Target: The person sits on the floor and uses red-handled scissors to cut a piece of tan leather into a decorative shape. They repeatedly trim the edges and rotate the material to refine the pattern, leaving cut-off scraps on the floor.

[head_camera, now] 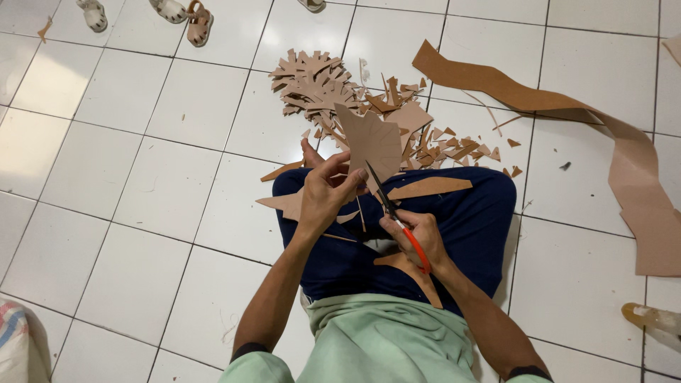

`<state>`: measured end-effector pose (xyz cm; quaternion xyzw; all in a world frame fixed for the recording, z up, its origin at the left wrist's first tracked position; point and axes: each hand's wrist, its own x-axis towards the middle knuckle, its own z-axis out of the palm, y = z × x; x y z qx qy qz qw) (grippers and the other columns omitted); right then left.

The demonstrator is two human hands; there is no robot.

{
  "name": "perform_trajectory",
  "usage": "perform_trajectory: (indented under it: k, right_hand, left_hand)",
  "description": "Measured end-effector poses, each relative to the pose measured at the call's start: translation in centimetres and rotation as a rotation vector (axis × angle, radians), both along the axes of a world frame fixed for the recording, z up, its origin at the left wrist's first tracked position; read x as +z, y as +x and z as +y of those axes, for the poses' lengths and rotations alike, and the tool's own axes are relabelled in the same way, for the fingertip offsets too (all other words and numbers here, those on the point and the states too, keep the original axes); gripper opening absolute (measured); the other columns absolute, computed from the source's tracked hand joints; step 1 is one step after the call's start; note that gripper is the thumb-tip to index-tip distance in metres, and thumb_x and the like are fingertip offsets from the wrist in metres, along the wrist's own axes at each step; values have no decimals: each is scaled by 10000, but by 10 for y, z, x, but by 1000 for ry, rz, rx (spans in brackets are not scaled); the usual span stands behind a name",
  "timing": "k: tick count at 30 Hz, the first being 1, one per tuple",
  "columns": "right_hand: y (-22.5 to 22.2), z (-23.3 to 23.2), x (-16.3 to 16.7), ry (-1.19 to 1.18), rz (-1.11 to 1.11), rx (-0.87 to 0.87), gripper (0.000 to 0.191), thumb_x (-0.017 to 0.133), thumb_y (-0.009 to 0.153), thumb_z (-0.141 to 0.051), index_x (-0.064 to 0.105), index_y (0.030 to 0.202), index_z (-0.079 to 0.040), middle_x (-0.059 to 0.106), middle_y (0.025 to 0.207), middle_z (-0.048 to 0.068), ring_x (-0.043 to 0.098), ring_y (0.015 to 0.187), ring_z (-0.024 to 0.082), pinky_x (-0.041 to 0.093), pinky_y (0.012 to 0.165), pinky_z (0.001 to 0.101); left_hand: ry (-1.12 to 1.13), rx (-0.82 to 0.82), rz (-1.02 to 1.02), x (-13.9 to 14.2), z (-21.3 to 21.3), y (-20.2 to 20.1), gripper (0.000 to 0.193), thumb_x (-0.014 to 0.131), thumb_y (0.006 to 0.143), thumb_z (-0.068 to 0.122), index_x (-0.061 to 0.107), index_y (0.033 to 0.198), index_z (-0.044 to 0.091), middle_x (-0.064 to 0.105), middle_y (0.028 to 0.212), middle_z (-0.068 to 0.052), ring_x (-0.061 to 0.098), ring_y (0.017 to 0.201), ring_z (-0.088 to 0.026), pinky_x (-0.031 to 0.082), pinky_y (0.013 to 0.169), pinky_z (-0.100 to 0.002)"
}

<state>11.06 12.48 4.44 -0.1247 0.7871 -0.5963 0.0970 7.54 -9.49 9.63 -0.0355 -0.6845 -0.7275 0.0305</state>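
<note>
Sitting cross-legged on the white tile floor [128, 191], looking down at my lap.

Left hand [325, 193]: fingers closed in a pinch on the brown sheet piece [370, 140], gripping its lower edge. Piece is held up tilted above my knees, with jagged cut edges at the top.

Right hand [417, 237]: fingers curled through the orange handles of the scissors [394, 213]. Blades point up and left, tips touching the lower right edge of the piece. Can't tell how far the blades are apart.

Offcuts: a few long brown strips [429, 187] lie across my dark blue trousers [475, 213], another under my right wrist, one pointed scrap beside my left knee.

Floor ahead of my knees: scrap pile [316, 81] of cut shapes, with small triangular bits scattered to its right. A long wavy brown sheet strip [624, 156] runs from top centre out to the right edge, well apart from my hands.

Far top left: small sandals [198, 21], light and tan. Bottom right edge: part of a clear bottle [652, 319] with yellowish end. Bottom left corner: bit of a woven sack [14, 344].
</note>
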Motion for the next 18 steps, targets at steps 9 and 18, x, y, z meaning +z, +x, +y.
perform_trajectory:
  k: [9,18]
  right_hand:
    - [-9,0,-1,-249,-241,148,359,610,965,-257,666,1239,-33,580,725,-31,539,583,46,467,531,226]
    - [-11,5,5,-339,-310,203,418,571,954,-187,652,1299,34,477,645,-11,415,495,81,418,470,266]
  left_hand:
    - [-23,-58,149,-2,13,8,263,695,997,100,632,1204,-50,687,1010,-134,730,878,-174,666,728,-280]
    - [131,-91,-14,-6,17,15,228,688,976,130,608,1138,-10,705,943,-88,755,802,-126,638,652,-219]
